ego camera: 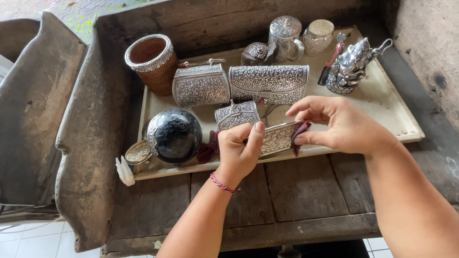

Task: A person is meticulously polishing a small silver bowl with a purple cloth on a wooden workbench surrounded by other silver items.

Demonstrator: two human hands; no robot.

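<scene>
**Embossed silver case held between both hands over the tray's near edge**

Left hand [237, 155] holds a flat embossed silver case [277, 137]: thumb up across its near face, fingers curled behind its left end. Grip pressed shut on the case. From this hand the case runs toward 3 o'clock, tilted slightly up toward 2.

Right hand [342, 125] meets the case's right end. Thumb and forefinger pinch a small maroon cloth [300, 134] against that end; the other fingers arch above, loose. From the right hand the case lies at 9 o'clock, touching through the cloth.

Long axis of the case: left to right, spanning the two hands. Each hand is at one end; the left carries it, the right only touches the end.

The case hangs just above the near rim of the cream tray [382, 102], which sits on a worn wooden counter [306, 188].

On the tray, at 12 o'clock from the hands: a small silver purse [236, 114], just beyond it a long silver clutch [269, 83] and a domed silver purse [201, 86]. At 9 o'clock: a dark round box [174, 135]. Farther back, a woven basket [153, 62], two silver jars [301, 36], and a silver figurine [349, 67].
</scene>
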